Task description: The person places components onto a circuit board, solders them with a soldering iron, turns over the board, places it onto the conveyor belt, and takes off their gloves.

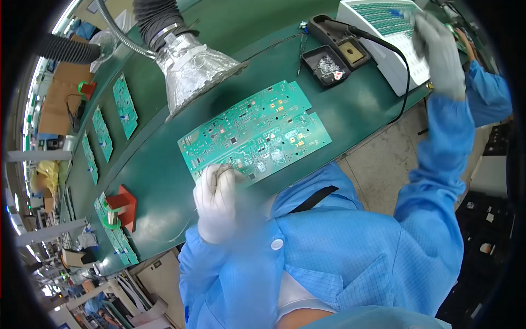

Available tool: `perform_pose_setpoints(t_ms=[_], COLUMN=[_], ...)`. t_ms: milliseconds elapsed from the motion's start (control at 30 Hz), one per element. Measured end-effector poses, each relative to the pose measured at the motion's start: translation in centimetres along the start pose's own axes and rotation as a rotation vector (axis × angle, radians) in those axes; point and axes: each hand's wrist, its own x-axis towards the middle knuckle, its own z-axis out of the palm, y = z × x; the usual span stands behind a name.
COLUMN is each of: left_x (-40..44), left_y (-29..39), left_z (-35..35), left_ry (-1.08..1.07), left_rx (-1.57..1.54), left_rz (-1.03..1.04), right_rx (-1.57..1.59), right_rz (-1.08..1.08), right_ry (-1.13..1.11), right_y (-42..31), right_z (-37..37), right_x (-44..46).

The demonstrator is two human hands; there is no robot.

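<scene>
My left hand [215, 203], in a white glove, is at the lower left edge of a large green circuit board [257, 129]. Its fingers are curled together over the board's edge; what they pinch is hidden. A thin pale strand lies on the bench beside that wrist. My right hand [441, 55], gloved too, is raised at the white rack [402, 68] holding several green boards. Motion smears its fingers, so their grip is unclear. The large board lies flat, components facing up, with a notch in its right side.
A soldering iron stand [356, 52] and a black tray [326, 66] of small metal parts sit at the back. A foil-wrapped fume hood [197, 71] hangs over the bench. Leftward are a red spool holder [129, 207] and several boards. Another person's blue sleeve [485, 93] shows at right.
</scene>
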Motion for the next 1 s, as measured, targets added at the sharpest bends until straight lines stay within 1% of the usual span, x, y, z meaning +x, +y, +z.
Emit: perform_pose_setpoints(t_ms=[33,100,133,167,200,233,267,300,400,433,500,600,667,700,767,800,833,900,933,967,1000], left_x=[-0.1,0.2,0.4,1.0,1.7,2.4,2.7,2.8,2.7,2.5,2.6,2.9,2.9,3.0,3.5,3.7,3.8,4.0,4.1,4.3,4.6], left_y=[1.1,-1.1,-2.1,-2.5,-1.8,-1.0,-0.9,-1.0,-2.7,-1.0,-1.7,-2.0,-2.1,-2.1,-2.2,-2.5,-2.9,-3.3,-3.5,-3.7,-3.8], left_z=[0.8,2.2,2.8,3.8,4.3,4.8,5.0,5.1,5.5,5.0,4.9,5.3,5.4,5.3,5.3,5.4,5.6,5.8,5.8,5.7,5.1], left_ry=[0.076,0.116,0.129,0.158,0.174,0.192,0.2,0.208,0.203,0.251,0.249,0.258,0.252,0.255,0.302,0.3,0.281,0.256,0.257,0.26,0.238], left_rx=[0.121,-0.048,-0.129,-0.292,-0.246,-0.203,-0.153,-0.095,-0.068,0.107,0.128,0.155,0.045,0.047,0.104,0.102,0.154,0.206,0.164,0.123,0.086], left_rz=[0.096,0.2,0.255,0.289,0.372,0.453,0.465,0.468,0.426,0.402,0.379,0.344,0.231,0.225,0.243,0.243,0.249,0.259,0.188,0.117,-0.02], right_rx=[0.103,0.419,0.574,0.705,0.861,0.944,1.026,1.161,1.332,1.393,1.385,1.296,0.789,0.788,0.383,0.382,0.174,0.021,-0.051,0.059,0.234], right_rz=[-0.021,-0.005,0.045,0.115,0.136,0.152,0.169,0.343,0.567,0.62,0.632,0.601,0.423,0.426,-0.14,-0.138,-0.466,-0.635,-0.719,-0.437,-0.189], right_ry=[-0.123,-0.525,-0.711,-0.84,-0.833,-0.842,-0.852,-0.834,-0.876,-0.912,-0.934,-0.91,-0.727,-0.733,-0.495,-0.494,-0.491,-0.477,-0.461,-0.544,-0.584], right_y=[-1.5,-4.7,-5.1,-5.0,-3.5,-2.6,-1.8,-1.5,-1.5,-1.6,-1.1,-2.2,-3.5,-3.9,-4.3,-4.2,-3.9,-2.9,-2.4,-2.7,-3.0], right_z=[2.2,8.6,11.7,14.7,18.0,19.7,21.5,22.4,24.0,24.0,24.5,23.9,23.2,23.0,22.7,22.9,23.2,24.0,24.3,24.2,23.9], right_x=[-2.1,-7.8,-10.0,-11.9,-13.5,-14.6,-15.7,-16.6,-17.5,-17.4,-17.4,-16.9,-16.3,-15.9,-15.2,-14.8,-14.3,-13.5,-13.1,-12.8,-12.3])
